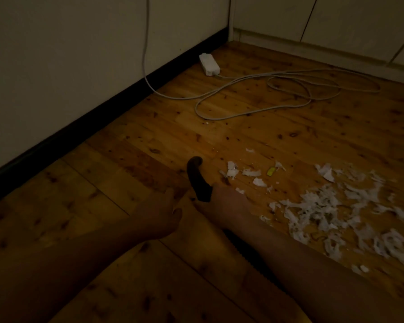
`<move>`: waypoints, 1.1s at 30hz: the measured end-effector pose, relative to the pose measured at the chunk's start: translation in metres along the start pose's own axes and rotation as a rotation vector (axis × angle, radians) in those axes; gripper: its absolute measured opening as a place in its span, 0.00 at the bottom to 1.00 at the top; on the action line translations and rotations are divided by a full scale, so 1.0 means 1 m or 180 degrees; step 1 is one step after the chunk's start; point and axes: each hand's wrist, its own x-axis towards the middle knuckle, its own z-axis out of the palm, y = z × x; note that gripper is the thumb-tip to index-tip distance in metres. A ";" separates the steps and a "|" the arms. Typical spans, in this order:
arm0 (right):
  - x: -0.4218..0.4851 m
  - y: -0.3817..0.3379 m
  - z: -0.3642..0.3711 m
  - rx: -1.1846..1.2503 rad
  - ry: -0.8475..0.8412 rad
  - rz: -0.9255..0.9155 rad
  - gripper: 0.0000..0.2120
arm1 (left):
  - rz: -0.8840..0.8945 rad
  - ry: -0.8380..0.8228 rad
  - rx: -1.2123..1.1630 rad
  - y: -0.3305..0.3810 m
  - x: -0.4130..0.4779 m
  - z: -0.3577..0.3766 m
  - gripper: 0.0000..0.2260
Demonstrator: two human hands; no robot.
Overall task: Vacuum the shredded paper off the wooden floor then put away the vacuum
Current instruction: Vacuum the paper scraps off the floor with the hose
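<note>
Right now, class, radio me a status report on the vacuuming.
Right grip holds dark vacuum tube. Left grip beside it, state unclear. Shredded paper uncleared, to the right. White cord looped on floor ahead.

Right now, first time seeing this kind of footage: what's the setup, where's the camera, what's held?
No machine here: one camera worn on a person's head looks down along both bare forearms. The right hand grips a dark curved handle, probably part of the vacuum; a ribbed dark hose shows under that arm. The left hand sits beside it; the light is too dim to tell its grip. On the wooden floor lie shredded paper and a white power strip with its looped cable.
</note>
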 end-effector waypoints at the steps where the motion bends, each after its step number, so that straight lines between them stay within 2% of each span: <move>1: 0.002 0.002 0.000 -0.0021 0.0039 0.0011 0.24 | 0.0018 0.0023 0.0000 0.000 0.001 -0.001 0.20; 7: 0.016 0.008 -0.008 -0.0068 -0.0016 0.0058 0.29 | 0.0151 0.0182 -0.0224 -0.002 0.013 -0.005 0.20; 13: 0.035 0.013 -0.014 0.0241 0.0055 0.0280 0.23 | 0.0114 0.0263 -0.0284 -0.001 0.019 -0.009 0.17; 19: 0.061 0.012 -0.025 0.0216 0.0097 0.0415 0.23 | 0.0083 0.0172 -0.0468 0.004 0.028 -0.024 0.16; 22: 0.073 0.010 -0.026 0.0234 0.0133 0.0388 0.23 | 0.0211 0.0292 -0.0465 0.004 0.032 -0.034 0.19; 27: 0.090 0.012 -0.026 0.0263 0.0123 0.0453 0.24 | 0.0057 0.0348 -0.0281 0.000 0.048 -0.047 0.19; 33: 0.109 0.017 -0.029 0.0568 0.0071 0.0413 0.23 | -0.0047 0.0433 -0.0396 0.011 0.072 -0.061 0.24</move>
